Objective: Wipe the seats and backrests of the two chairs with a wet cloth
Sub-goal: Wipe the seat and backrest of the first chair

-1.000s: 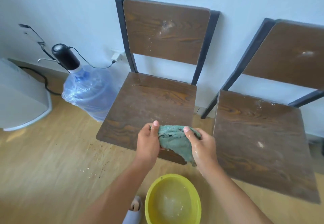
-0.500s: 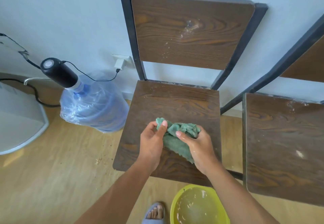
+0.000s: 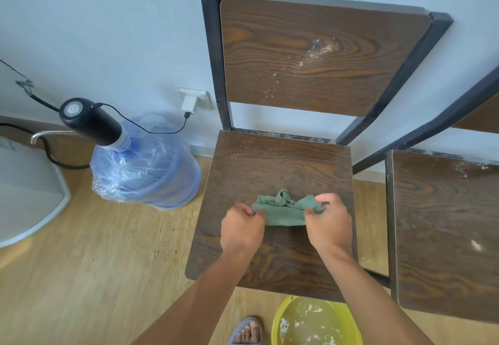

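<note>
Fingers [image 3: 249,211] of both hands pinch the cloth [image 3: 286,209] above the seat [image 3: 270,172]; bunched, it may smear the crumbs.

Both hands [image 3: 286,226] forward, fingers [image 3: 322,198] curled

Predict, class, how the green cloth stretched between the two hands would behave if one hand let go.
The green cloth would probably flop down: it is bunched and creased between the left hand and the right hand, so it looks soft, not stiff. It seems light, held by pinched edges alone. If wet, it may cling to the seat rather than slide.
</note>
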